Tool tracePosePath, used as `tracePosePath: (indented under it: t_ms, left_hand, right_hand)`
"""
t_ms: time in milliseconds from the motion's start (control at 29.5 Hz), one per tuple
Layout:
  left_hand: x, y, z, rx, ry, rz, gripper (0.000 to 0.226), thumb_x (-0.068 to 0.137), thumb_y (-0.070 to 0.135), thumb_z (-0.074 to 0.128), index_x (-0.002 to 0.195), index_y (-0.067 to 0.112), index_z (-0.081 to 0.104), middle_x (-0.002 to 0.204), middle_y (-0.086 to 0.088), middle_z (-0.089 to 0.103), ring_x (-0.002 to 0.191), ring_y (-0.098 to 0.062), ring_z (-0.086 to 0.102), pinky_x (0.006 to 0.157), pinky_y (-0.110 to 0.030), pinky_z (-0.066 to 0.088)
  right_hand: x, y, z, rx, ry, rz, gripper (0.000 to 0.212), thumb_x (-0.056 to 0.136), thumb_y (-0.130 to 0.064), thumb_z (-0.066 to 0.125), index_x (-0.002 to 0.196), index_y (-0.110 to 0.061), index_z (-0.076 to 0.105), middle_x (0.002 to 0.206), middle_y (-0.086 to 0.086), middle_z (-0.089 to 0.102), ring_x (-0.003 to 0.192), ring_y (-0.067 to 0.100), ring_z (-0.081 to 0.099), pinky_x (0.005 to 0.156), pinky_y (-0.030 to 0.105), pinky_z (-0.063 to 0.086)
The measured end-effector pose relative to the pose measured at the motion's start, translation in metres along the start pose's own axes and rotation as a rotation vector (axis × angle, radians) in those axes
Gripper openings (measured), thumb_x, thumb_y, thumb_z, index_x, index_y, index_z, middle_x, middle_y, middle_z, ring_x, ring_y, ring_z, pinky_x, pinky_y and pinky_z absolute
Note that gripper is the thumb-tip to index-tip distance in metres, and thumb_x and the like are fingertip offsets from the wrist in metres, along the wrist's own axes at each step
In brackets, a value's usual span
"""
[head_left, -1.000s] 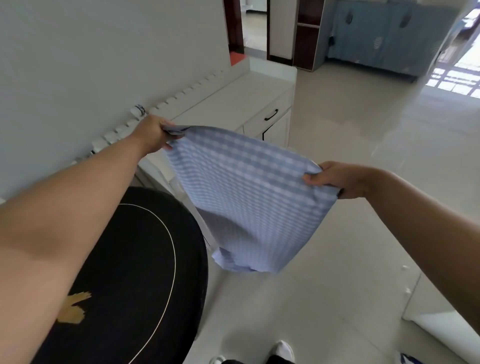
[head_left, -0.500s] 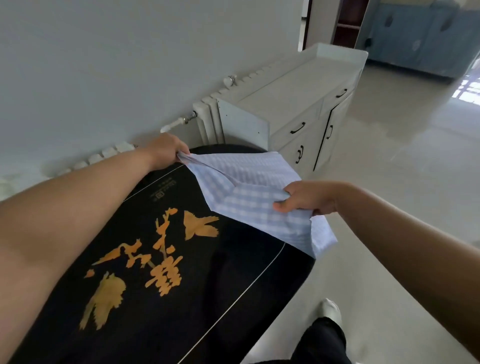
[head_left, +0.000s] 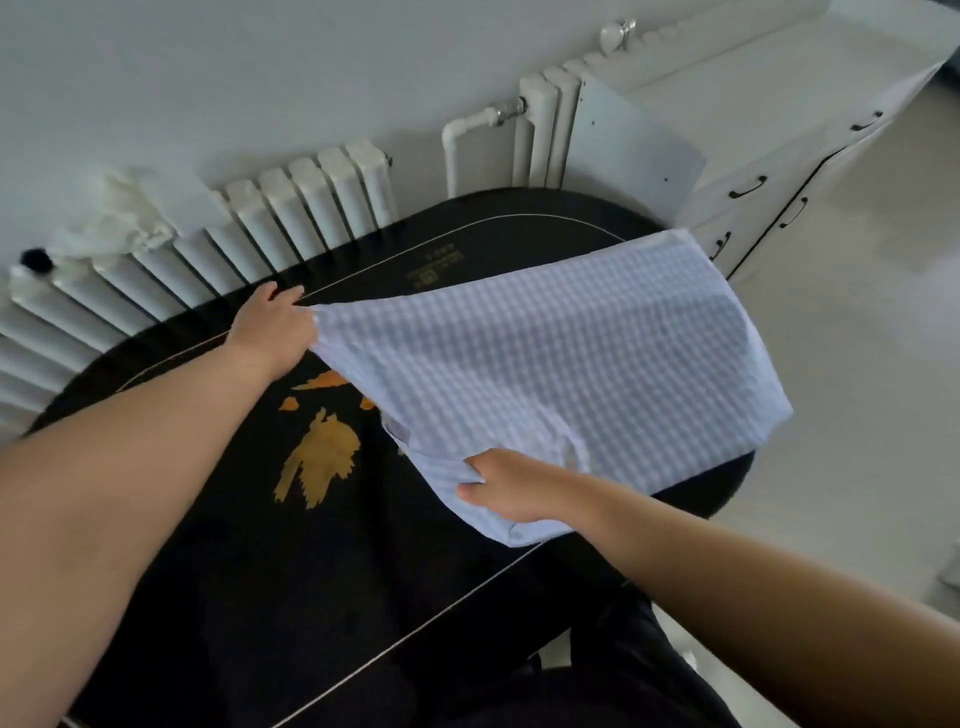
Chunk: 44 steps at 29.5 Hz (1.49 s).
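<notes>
A light blue checked cloth (head_left: 561, 364) is spread over the right part of a round black table (head_left: 218, 571) with gold painted figures. My left hand (head_left: 272, 327) grips one corner of the cloth near the table's far edge. At the near side, my right hand (head_left: 506, 488) pinches another bunched edge of the cloth. The far right part of the cloth billows above the table and hangs past its rim.
A white radiator (head_left: 291, 213) and a pipe (head_left: 467, 130) run along the wall behind the table. A white cabinet (head_left: 769, 145) with black handles stands at the back right. Pale tiled floor (head_left: 872, 312) lies to the right.
The cloth came from hanging in the air beside the table to spreading over its top. Both hands moved down and left with it, and the view tilted down onto the table.
</notes>
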<state>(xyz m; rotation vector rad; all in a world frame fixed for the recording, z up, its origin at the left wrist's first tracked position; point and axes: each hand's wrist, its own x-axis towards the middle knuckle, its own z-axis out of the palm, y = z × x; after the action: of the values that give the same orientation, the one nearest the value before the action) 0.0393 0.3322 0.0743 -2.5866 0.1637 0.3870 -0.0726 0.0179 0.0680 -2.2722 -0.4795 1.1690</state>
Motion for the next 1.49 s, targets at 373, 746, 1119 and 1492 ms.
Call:
tracePosePath:
  t_ms: [373,746,1119,1492]
  left_hand:
    - [-0.066,0.124,0.064,-1.923,-0.713,-0.780,0.046,0.090,0.051,0.056,0.114,0.013,0.054,0.113,-0.012,0.065,0.095,-0.030,0.064,0.079,-0.045,0.055]
    - [-0.092,0.121,0.136,-1.596,-0.208,-1.057,0.025,0.092,0.028,0.051,0.106,0.011,0.063,0.088,-0.005,0.060,0.069,-0.020,0.054,0.062,-0.030,0.041]
    - [-0.141,0.060,0.205,-1.493,-0.199,-1.156,0.021,0.095,0.027,0.051,0.089,0.009,0.058,0.093,-0.008,0.059,0.064,-0.016,0.049,0.067,-0.032,0.043]
    - [-0.236,-0.018,0.268,-1.287,-0.197,-1.458,0.034,0.096,0.027,0.050,0.119,0.003,0.058,0.119,-0.020,0.061,0.098,-0.038,0.060,0.073,-0.035,0.044]
  right_hand:
    - [0.064,0.004,0.103,-0.287,0.016,0.013,0.035,0.098,-0.019,0.039,0.132,-0.025,0.047,0.120,0.010,0.057,0.106,0.031,0.056,0.071,0.032,0.037]
    - [0.074,0.013,0.105,0.177,-0.017,0.132,0.066,0.086,-0.059,0.053,0.141,-0.029,0.035,0.113,-0.003,0.061,0.105,0.017,0.064,0.079,0.024,0.044]
    - [0.108,0.003,0.079,0.490,0.269,0.253,0.028,0.093,-0.028,0.055,0.118,-0.017,0.061,0.113,0.005,0.063,0.099,0.023,0.062,0.065,0.025,0.047]
    - [0.140,0.016,0.117,-0.409,0.019,0.087,0.071,0.089,-0.048,0.053,0.149,-0.034,0.017,0.160,-0.001,-0.007,0.147,0.023,-0.004,0.116,0.047,0.017]
